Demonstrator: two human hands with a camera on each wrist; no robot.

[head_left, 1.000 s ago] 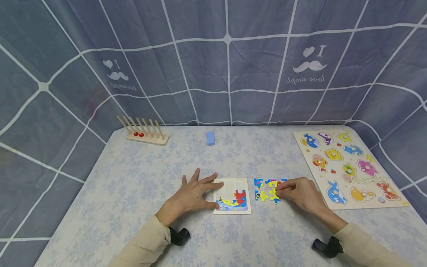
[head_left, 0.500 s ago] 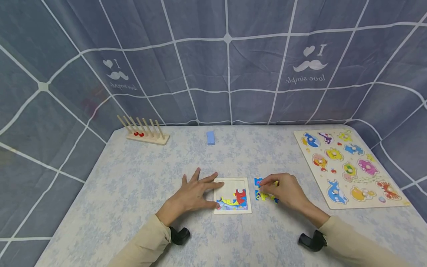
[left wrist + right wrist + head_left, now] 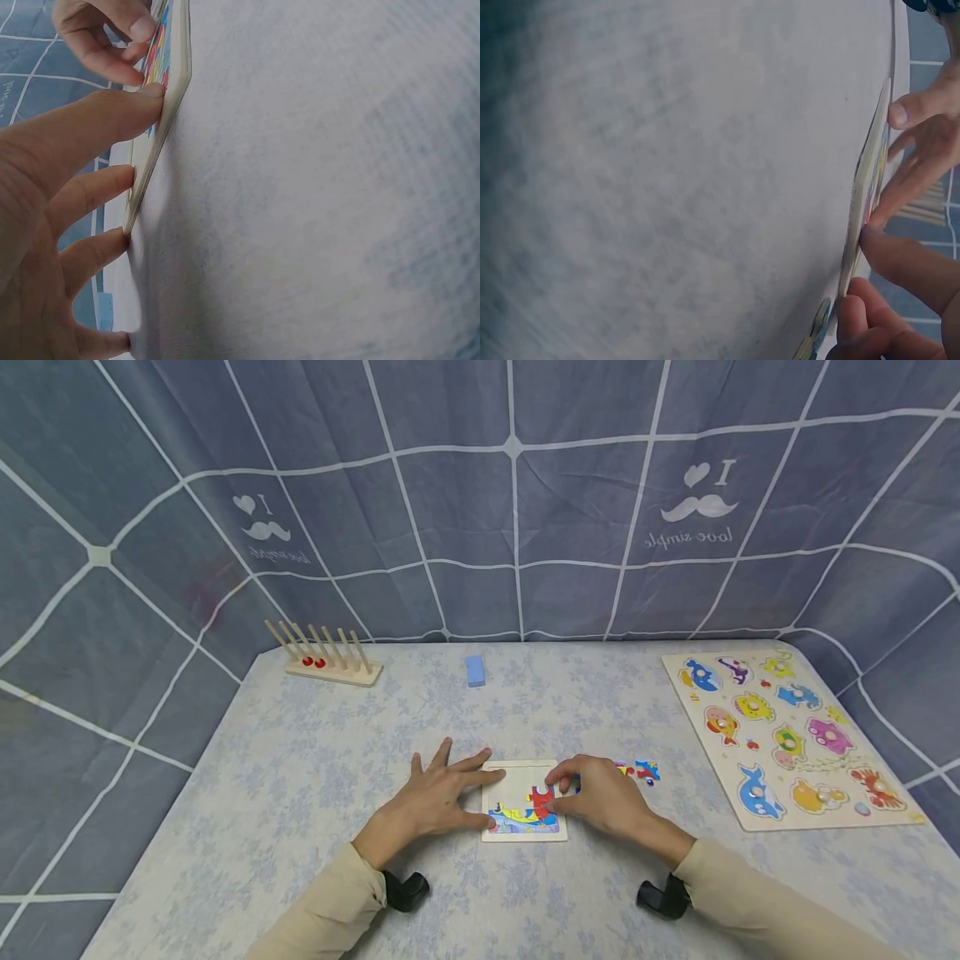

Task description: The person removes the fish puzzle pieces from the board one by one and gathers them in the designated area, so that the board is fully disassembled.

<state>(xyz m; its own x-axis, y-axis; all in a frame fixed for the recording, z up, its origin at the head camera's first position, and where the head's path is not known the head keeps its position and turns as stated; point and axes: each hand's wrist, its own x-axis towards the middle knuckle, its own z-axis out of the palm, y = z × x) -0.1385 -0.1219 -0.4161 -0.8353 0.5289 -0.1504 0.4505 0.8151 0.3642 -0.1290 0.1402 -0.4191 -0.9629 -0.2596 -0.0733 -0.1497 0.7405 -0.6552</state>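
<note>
Square pale frame (image 3: 532, 837), left hand (image 3: 435, 795) splayed, right hand (image 3: 602, 795) curled (its hold unclear), lobed jigsaw pieces (image 3: 647, 771)

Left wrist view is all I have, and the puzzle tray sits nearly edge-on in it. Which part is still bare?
Observer: From the head view, the upper left of the puzzle tray is bare; pieces cover the bottom.

Operator: Any loose ones nearby?

Observer: Yes, a few loose pieces show just to the right of the right hand.

Operator: Anything beyond those?

Observer: A large board of animal shapes lies farther right.
</note>
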